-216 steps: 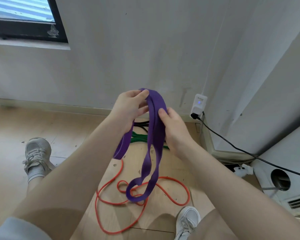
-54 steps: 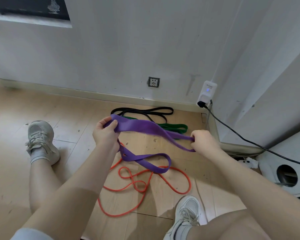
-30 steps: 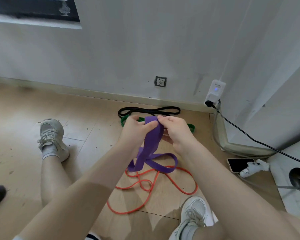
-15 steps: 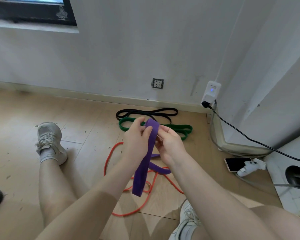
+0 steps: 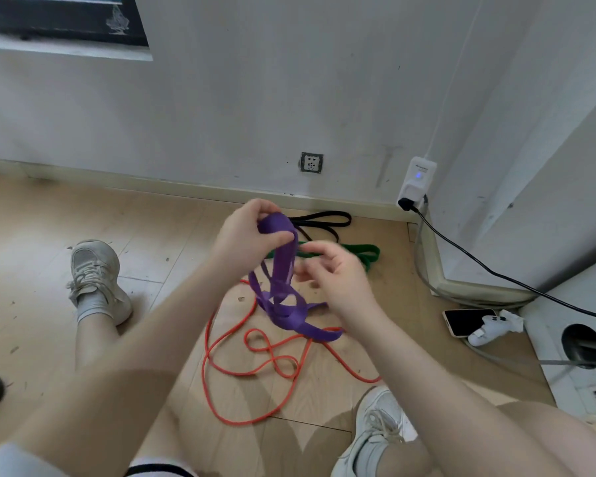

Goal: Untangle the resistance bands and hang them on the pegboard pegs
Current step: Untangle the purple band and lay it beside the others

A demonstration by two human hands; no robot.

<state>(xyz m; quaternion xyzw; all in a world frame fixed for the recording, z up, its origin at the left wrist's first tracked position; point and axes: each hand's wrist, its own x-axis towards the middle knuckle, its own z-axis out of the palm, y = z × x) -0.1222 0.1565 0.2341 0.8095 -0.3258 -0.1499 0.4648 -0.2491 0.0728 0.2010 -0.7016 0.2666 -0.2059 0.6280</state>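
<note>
My left hand (image 5: 245,235) pinches the top fold of the wide purple band (image 5: 284,270), which hangs down twisted, its lower loops bunched just above the floor. My right hand (image 5: 334,273) is to the right of the band, fingers spread and blurred, with nothing clearly in its grip. A thin orange band (image 5: 255,359) lies in loose coils on the wooden floor under the purple one. Beyond them a black band (image 5: 324,216) and a green band (image 5: 362,253) lie near the wall. No pegboard is in view.
My two white shoes (image 5: 95,273) (image 5: 375,432) rest either side of the bands. A phone (image 5: 468,320) and a white plug lie at the right by a wall corner. A black cable (image 5: 496,273) runs from a wall charger (image 5: 417,179).
My right hand has let go of the purple band and drawn to the right. The band, held taut and straight half a second ago, now hangs in twisted loops from my left hand.
</note>
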